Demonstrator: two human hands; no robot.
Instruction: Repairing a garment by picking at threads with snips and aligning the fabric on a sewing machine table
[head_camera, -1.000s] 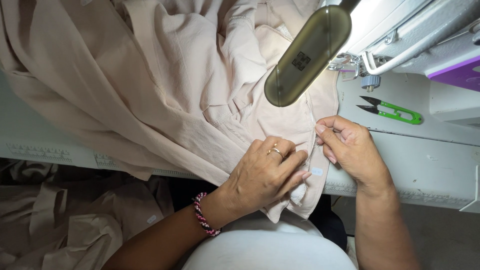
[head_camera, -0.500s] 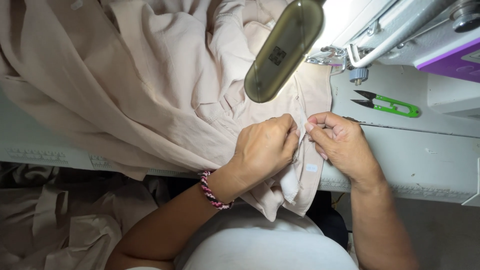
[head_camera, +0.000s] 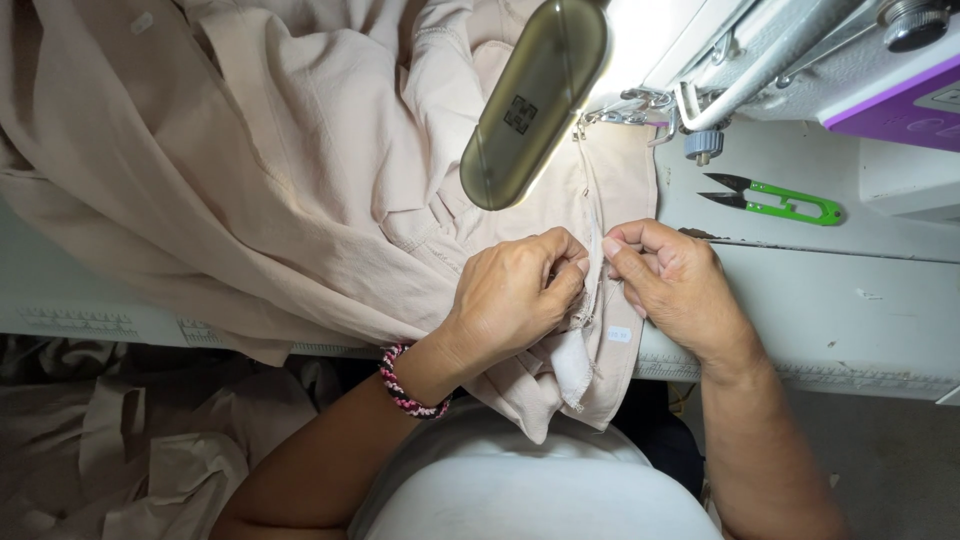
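Head view: the left hand (head_camera: 515, 295) and the right hand (head_camera: 672, 285) are now drawn close together at the centre of the frame, fingertips almost meeting on either side of a narrow seam edge of the beige cloth (head_camera: 300, 170). Half a second ago the two hands were already pinching there, and a second ago the left hand was laid flatter over the cloth; since then its fingers have been curled in, so the edge is now gripped rather than smoothed. Both hands are closed around the folded edge, thumbs pressed to forefingers. The cloth is spread over the desk (head_camera: 840, 300) from the upper left of the frame down to the lower centre, where a corner hangs over the desk edge. The seam is lined up below the sewing machine (head_camera: 800, 60) and its lamp (head_camera: 535, 100) at upper centre. Green thread snips (head_camera: 775, 198) lie untouched at right. A beaded bracelet (head_camera: 405, 385) is worn on the left wrist
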